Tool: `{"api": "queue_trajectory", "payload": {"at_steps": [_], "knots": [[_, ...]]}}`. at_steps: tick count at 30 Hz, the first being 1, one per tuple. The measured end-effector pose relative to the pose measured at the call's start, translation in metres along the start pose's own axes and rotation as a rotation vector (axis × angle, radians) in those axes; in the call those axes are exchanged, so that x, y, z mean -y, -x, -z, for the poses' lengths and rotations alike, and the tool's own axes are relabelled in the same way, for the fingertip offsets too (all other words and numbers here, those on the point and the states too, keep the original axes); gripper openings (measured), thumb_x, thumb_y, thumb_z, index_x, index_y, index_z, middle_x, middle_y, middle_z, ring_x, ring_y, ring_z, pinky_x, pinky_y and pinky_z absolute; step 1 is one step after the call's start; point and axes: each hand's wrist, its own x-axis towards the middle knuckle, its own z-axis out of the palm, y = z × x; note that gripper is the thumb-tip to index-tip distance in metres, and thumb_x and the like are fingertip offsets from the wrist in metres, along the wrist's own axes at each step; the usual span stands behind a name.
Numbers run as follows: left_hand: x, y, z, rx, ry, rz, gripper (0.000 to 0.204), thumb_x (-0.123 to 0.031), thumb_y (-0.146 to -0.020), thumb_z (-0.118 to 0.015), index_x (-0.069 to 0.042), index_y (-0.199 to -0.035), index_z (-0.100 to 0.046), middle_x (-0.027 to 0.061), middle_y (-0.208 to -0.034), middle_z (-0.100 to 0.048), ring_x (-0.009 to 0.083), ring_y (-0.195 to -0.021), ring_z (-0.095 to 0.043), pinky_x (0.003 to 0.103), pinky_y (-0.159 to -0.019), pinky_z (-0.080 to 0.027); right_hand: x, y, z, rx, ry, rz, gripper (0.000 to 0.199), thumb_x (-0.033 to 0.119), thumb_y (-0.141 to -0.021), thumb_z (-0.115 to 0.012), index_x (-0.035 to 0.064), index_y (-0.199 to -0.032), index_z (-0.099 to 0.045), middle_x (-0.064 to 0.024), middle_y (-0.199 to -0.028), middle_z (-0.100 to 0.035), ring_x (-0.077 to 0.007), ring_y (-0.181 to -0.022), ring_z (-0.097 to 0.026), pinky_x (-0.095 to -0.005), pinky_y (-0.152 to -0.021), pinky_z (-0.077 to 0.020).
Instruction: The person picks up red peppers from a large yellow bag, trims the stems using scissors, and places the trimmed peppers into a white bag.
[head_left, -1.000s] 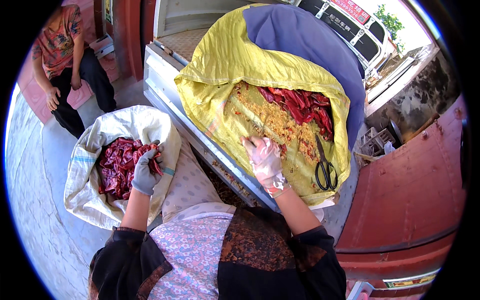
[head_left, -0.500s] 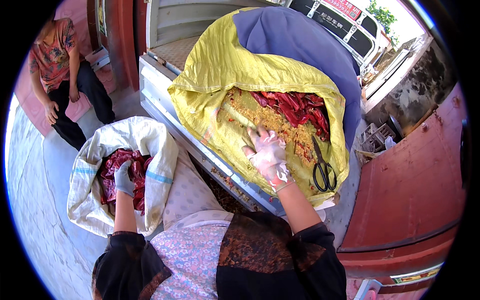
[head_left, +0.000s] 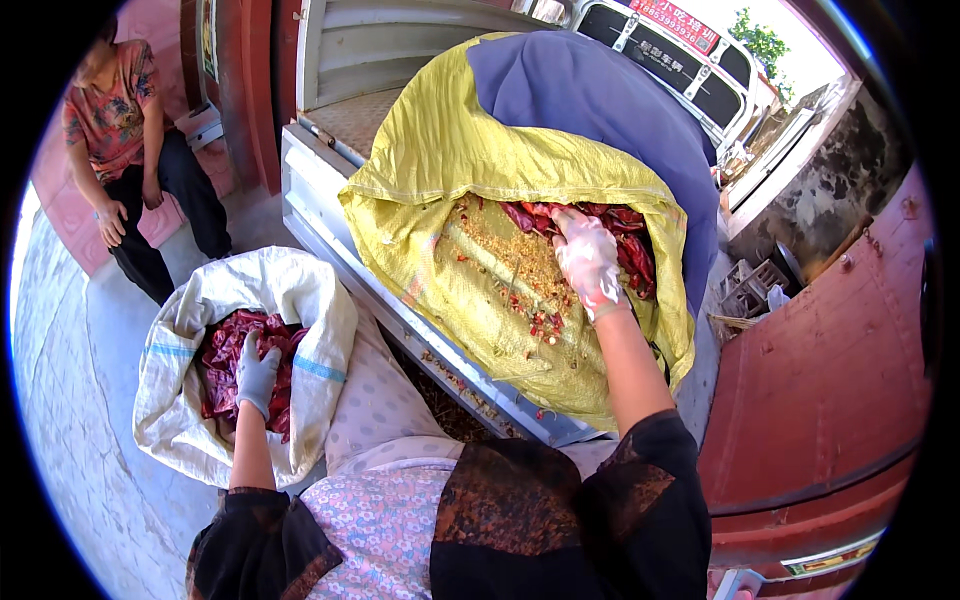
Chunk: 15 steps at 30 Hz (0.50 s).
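My left hand (head_left: 258,375), in a grey glove, rests with fingers apart on dark red dried chillies (head_left: 222,350) inside a white woven sack (head_left: 165,415). My right hand (head_left: 588,260), in a pale pink-and-white glove with bare fingertips, reaches onto glossy red chillies (head_left: 637,262) at the mouth of a yellow woven sack (head_left: 425,150). Its fingers are stretched forward and touch the chillies. Yellow seeds and red scraps (head_left: 515,265) lie over the sack's spread flap beside this hand. Most of the black scissors is hidden behind my right forearm.
The yellow sack lies on a vehicle's metal cargo bed (head_left: 315,185), under a purple cloth (head_left: 600,85). A seated person (head_left: 120,130) is at the far left. To the right stand a red metal door (head_left: 800,370) and a small crate (head_left: 748,285).
My right hand has moved forward from the seeds to the red chillies, and its forearm now covers most of the scissors. My left hand has shifted slightly, its fingers more spread.
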Motion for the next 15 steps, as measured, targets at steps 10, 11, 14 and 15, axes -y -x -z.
{"api": "queue_trajectory", "payload": {"at_steps": [10, 11, 14, 15], "knots": [[0.098, 0.001, -0.024, 0.584, -0.11, -0.334, 0.049, -0.027, -0.092, -0.046, 0.002, -0.131, -0.037, 0.0201, -0.135, -0.038, 0.0315, -0.129, -0.031, 0.032, -0.106, -0.026, -0.022, -0.05, -0.069, 0.158, 0.228, -0.178, 0.017, 0.022, -0.084, -0.053, 0.013, -0.097, -0.061, -0.0091, -0.097, -0.061, -0.0229, -0.09, -0.058, -0.0383, -0.072, -0.0453], [0.066, 0.012, -0.015, 0.573, 0.325, 0.049, 0.048, -0.026, -0.092, -0.046, 0.002, -0.13, -0.039, 0.0196, -0.135, -0.038, 0.0315, -0.129, -0.032, 0.032, -0.106, -0.026, -0.018, -0.042, -0.055, 0.168, 0.255, -0.127, 0.014, 0.021, -0.082, -0.056, 0.0126, -0.092, -0.062, -0.0094, -0.092, -0.062, -0.0233, -0.085, -0.058, -0.0378, -0.069, -0.0456], [0.06, 0.028, 0.001, 0.583, 0.172, -0.083, 0.046, -0.025, -0.09, -0.047, -0.002, -0.13, -0.041, 0.0192, -0.135, -0.038, 0.0332, -0.13, -0.03, 0.034, -0.107, -0.026, -0.005, -0.015, -0.022, 0.198, 0.302, 0.048, 0.012, 0.022, -0.077, -0.061, 0.0119, -0.082, -0.066, -0.0101, -0.085, -0.063, -0.0261, -0.08, -0.059, -0.0378, -0.068, -0.0469], [0.062, 0.021, 0.003, 0.683, -0.271, -0.534, 0.046, -0.029, -0.089, -0.047, -0.009, -0.13, -0.043, 0.0192, -0.138, -0.036, 0.0344, -0.132, -0.026, 0.037, -0.107, -0.025, -0.011, -0.006, -0.014, 0.208, 0.317, 0.105, 0.016, 0.026, -0.077, -0.061, 0.0119, -0.08, -0.067, -0.0102, -0.087, -0.064, -0.0281, -0.085, -0.059, -0.0388, -0.072, -0.0475]]}}
